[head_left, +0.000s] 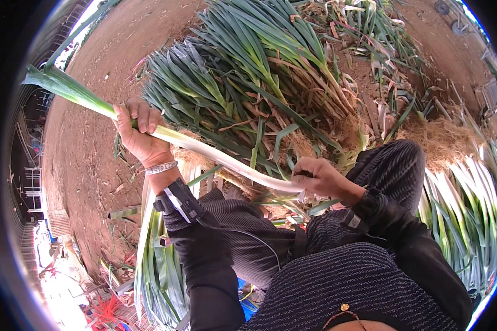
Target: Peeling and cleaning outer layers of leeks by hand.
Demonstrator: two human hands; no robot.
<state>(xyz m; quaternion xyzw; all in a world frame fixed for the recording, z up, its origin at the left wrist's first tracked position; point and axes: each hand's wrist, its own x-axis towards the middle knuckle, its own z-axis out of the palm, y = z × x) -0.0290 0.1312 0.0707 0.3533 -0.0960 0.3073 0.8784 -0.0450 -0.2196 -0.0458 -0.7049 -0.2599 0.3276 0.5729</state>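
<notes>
A long leek (221, 159) with a clean white shaft and green leaves stretches across in front of me, slanting from upper left down to the middle. My left hand (142, 131) is closed around it where white turns to green. At the root end, my right hand (320, 177) has its fingers curled against the white tip; the very end is hidden behind them. Beyond both hands lies a big heap of untrimmed leeks (248, 71), with brown dry outer leaves and roots toward me.
Peeled leeks with white shafts (464, 193) are laid at the right, beside a mass of pale roots (442, 140). More leeks (163, 276) lie by my left arm. Red strings (106, 310) are at lower left. Leaf scraps litter the brown earth floor (88, 176).
</notes>
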